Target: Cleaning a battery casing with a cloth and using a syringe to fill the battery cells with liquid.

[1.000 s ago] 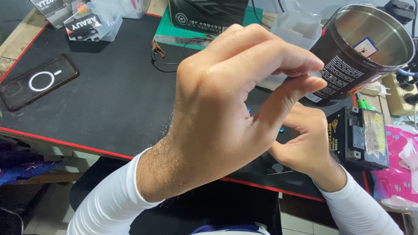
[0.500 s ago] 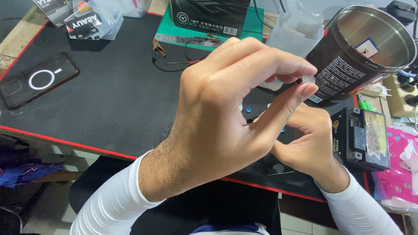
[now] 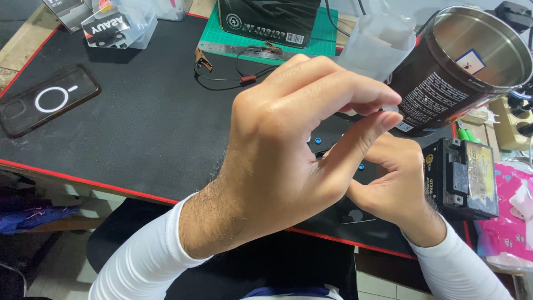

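Black mat covered the worktop (image 3: 139,139), red-edged along the near side, and both hands were raised above it, close to the camera. The left hand (image 3: 283,161) filled the middle of the view, thumb and forefinger pinched together on a tiny pale piece (image 3: 390,109), too small to tell what it was. The right hand (image 3: 397,186) sat just behind and below the left hand, curled, its fingertips hidden by the left thumb; whether it gripped anything could not be told. The two hands were close together, touching or nearly so.

Everything else placed from that left hand: the steel-lined dark cup (image 3: 461,66) lay tilted just beyond its fingertips, mouth towards the camera. A frosted plastic container (image 3: 377,44) stood beside the cup, farther back. Small blue dots (image 3: 318,140) showed on a dark flat part under the hands. A black battery block (image 3: 463,178) rested just past the right hand. Well away on the far side lay a phone in a clear case (image 3: 47,105), and behind the hand a green cutting mat (image 3: 214,33) carried a black box (image 3: 266,19), with thin clip leads (image 3: 227,69) trailing in front of it.
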